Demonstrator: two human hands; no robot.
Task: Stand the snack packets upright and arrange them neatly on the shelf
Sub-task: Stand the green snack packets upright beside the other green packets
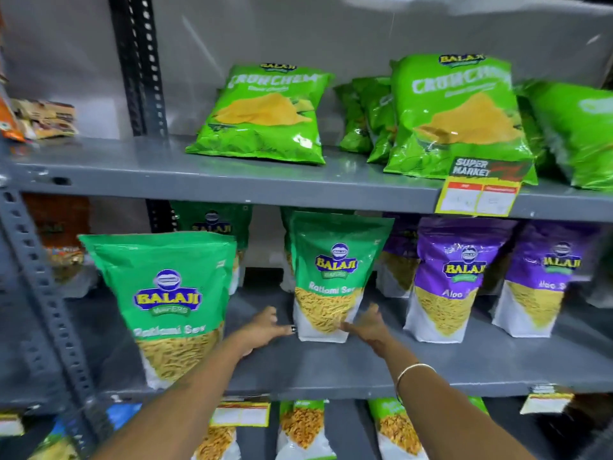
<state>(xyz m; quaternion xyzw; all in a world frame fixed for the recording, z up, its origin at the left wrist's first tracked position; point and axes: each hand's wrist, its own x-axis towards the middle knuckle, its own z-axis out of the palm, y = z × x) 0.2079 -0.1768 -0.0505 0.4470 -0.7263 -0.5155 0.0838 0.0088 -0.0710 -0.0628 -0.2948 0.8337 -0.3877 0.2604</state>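
A green Balaji Ratlami Sev packet [333, 277] stands upright in the middle of the grey middle shelf [331, 366]. My left hand [262, 330] is at its lower left corner, thumb tip touching the edge, fingers spread. At its lower right is my right hand [368, 323], thumb lying on the packet's front and fingers splayed beside it. A larger-looking green Ratlami Sev packet [169, 300] stands upright nearer the front at the left. Two purple Aloo Sev packets [457, 277] [544, 277] stand to the right.
More green and purple packets stand behind the front row. On the top shelf [232, 180], green Crunchem bags [265, 114] [461, 117] lean back, with a yellow price tag [481, 190] on the edge. A slotted metal upright [43, 293] runs down the left. Further packets fill the shelf below.
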